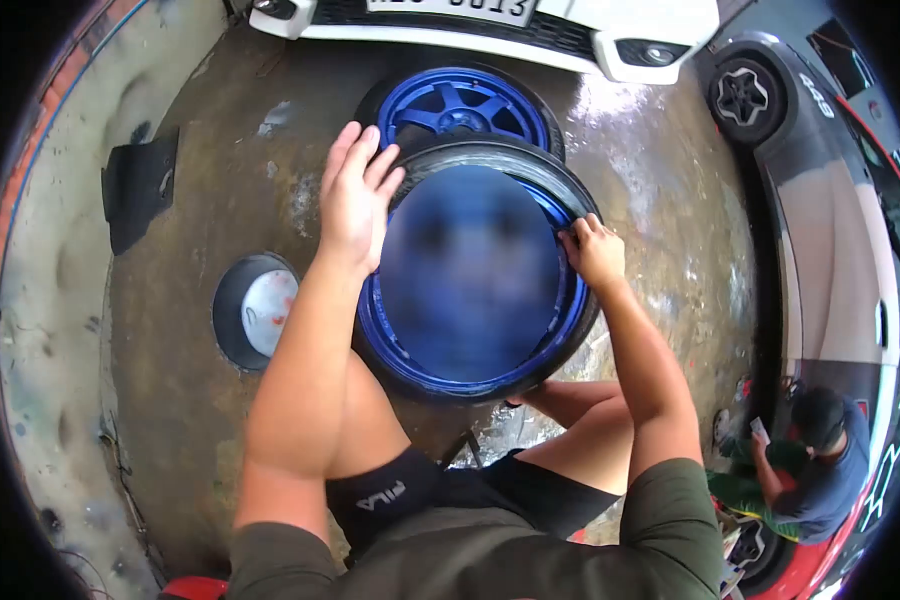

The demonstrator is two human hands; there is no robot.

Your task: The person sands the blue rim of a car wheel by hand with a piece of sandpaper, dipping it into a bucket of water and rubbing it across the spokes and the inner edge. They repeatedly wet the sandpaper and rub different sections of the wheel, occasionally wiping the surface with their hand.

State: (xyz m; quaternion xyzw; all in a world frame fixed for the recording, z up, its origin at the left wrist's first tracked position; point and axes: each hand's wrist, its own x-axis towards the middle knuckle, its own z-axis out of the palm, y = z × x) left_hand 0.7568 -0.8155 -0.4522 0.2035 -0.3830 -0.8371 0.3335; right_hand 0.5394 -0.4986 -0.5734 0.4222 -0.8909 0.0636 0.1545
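One open left hand (pixel 355 205) flanks black rubber tyre (pixel 490 152) | right hand (pixel 597 252) grips its right side, by blue metal rim (pixel 572 300) | balanced hold likely steadiest

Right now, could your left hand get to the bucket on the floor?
Probably yes. The bucket stands beside my left forearm, and nothing shows between them. My left hand is open by the tyre, so it would need to swing back.

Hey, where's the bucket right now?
In the head view, the bucket is on the wet floor to the person's left, just beyond the left forearm.
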